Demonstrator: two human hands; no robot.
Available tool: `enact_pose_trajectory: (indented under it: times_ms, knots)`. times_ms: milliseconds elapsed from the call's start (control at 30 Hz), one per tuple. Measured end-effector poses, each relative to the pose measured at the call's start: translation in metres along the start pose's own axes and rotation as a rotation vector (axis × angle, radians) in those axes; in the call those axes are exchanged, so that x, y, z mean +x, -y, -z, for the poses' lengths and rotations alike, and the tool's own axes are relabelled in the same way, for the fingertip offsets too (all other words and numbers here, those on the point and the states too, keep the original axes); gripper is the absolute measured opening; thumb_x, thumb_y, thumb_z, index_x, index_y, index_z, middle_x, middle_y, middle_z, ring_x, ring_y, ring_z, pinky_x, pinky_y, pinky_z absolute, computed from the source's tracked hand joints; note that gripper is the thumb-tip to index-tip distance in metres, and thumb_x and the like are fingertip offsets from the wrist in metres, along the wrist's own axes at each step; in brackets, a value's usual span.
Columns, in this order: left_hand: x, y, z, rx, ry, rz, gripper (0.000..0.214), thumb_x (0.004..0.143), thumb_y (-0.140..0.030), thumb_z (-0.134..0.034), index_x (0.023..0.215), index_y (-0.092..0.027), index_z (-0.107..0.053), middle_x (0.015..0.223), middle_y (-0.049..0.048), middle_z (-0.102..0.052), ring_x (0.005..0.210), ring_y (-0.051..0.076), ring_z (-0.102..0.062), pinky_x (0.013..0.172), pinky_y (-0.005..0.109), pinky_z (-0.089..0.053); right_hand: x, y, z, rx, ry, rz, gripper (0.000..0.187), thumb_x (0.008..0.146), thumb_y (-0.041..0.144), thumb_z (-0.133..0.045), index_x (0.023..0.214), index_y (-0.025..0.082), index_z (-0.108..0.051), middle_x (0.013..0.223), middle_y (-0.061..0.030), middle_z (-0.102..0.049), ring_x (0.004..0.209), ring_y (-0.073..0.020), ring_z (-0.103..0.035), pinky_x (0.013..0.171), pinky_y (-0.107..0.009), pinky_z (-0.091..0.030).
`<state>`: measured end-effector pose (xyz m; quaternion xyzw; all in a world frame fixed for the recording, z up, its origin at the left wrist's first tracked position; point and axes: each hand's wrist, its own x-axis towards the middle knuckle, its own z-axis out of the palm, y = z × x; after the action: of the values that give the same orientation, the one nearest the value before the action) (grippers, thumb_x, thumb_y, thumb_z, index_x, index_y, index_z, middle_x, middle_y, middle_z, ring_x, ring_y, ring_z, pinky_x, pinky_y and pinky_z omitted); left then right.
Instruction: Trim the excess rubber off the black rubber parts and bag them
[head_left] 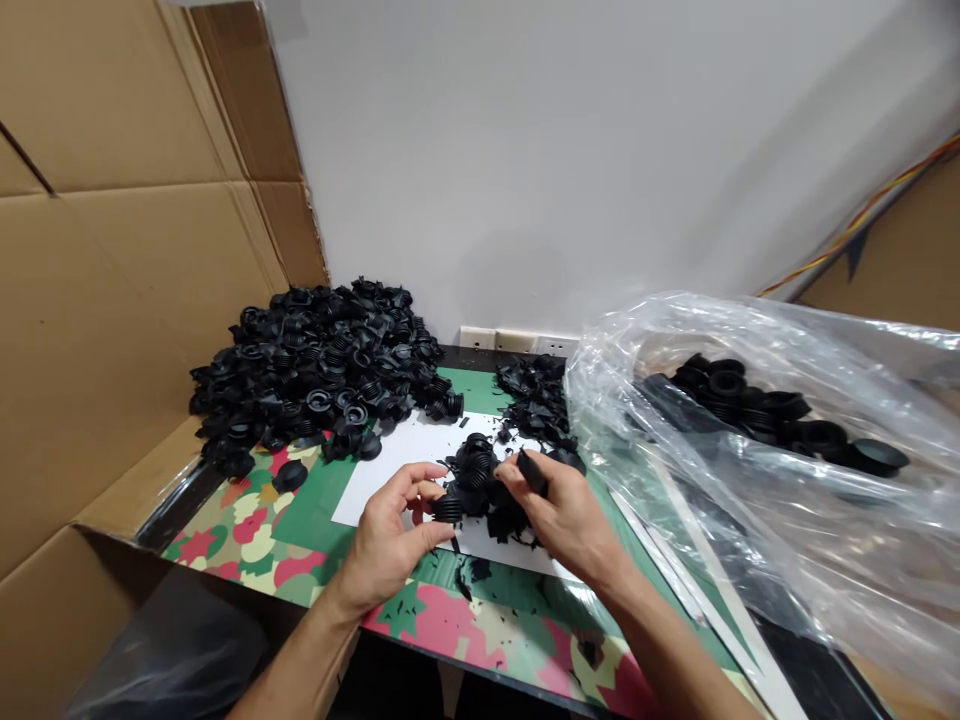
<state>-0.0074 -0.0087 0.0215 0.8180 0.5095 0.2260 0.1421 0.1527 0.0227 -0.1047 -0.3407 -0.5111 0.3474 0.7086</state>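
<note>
Between the thumb and fingers of my left hand (394,525) is a black ribbed rubber bellows (448,508), held low over a white sheet (367,485). My right hand (562,510) is closed around a dark, narrow object (531,472) that juts up past the thumb; its lower end is hidden, so its kind is unclear. Directly between the hands lies a small heap of similar black bellows (476,462). Thin black scraps are scattered around it and under my right hand.
A large pile of black rubber parts (322,350) rises at the back left beside a cardboard box (135,260). Black scraps (534,395) are heaped behind the right hand. On the right, a clear plastic bag (637,350) holds finished-looking black parts (750,405). Sockets (517,341) line the wall.
</note>
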Motion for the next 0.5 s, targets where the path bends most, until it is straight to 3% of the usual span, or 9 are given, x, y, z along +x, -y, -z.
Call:
enact_pose_trajectory:
  times_ms: [133, 233, 333, 400, 500]
  knots:
    - [-0.002, -0.005, -0.004, 0.042, 0.034, -0.036, 0.047, 0.07, -0.018, -0.063, 0.113, -0.01, -0.047, 0.086, 0.0022, -0.056, 0.079, 0.01, -0.048, 0.073, 0.021, -0.038, -0.009, 0.006, -0.014, 0.141, 0.066, 0.176, 0.031, 0.086, 0.039, -0.046, 0.088, 0.013, -0.063, 0.082, -0.0061, -0.058, 0.074, -0.0133, -0.053, 0.067, -0.023, -0.041]
    - [-0.002, -0.004, -0.005, 0.074, 0.04, -0.069, 0.044, 0.074, -0.019, -0.062, 0.115, -0.012, -0.047, 0.09, 0.0028, -0.057, 0.083, 0.01, -0.05, 0.073, 0.02, -0.038, -0.01, 0.008, -0.022, 0.211, 0.105, 0.28, 0.02, 0.084, 0.028, -0.05, 0.085, 0.013, -0.064, 0.085, -0.0054, -0.058, 0.076, -0.0109, -0.054, 0.068, -0.021, -0.041]
    - [0.0, 0.001, -0.006, 0.042, -0.07, -0.133, 0.045, 0.072, -0.02, -0.066, 0.113, -0.014, -0.048, 0.104, 0.0059, -0.052, 0.089, 0.01, -0.05, 0.074, 0.019, -0.041, -0.011, 0.009, -0.027, 0.257, 0.11, 0.236, 0.024, 0.083, 0.03, -0.05, 0.071, 0.011, -0.055, 0.074, -0.005, -0.053, 0.065, -0.0102, -0.047, 0.059, -0.021, -0.037]
    - [0.001, 0.003, -0.007, -0.044, -0.126, -0.081, 0.046, 0.071, -0.024, -0.067, 0.111, -0.012, -0.048, 0.101, 0.0076, -0.052, 0.087, 0.011, -0.051, 0.072, 0.02, -0.043, -0.011, 0.01, -0.03, 0.293, 0.092, 0.19, 0.027, 0.083, 0.034, -0.05, 0.069, 0.011, -0.051, 0.071, -0.0052, -0.05, 0.063, -0.0109, -0.044, 0.057, -0.022, -0.035]
    - [0.0, 0.005, -0.01, -0.197, -0.031, 0.046, 0.049, 0.076, -0.033, -0.062, 0.114, -0.006, -0.046, 0.079, 0.0061, -0.053, 0.071, 0.011, -0.05, 0.063, 0.021, -0.042, -0.013, 0.01, -0.033, 0.378, 0.122, 0.066, 0.028, 0.079, 0.037, -0.053, 0.072, 0.011, -0.051, 0.074, -0.0059, -0.051, 0.067, -0.0125, -0.045, 0.061, -0.024, -0.036]
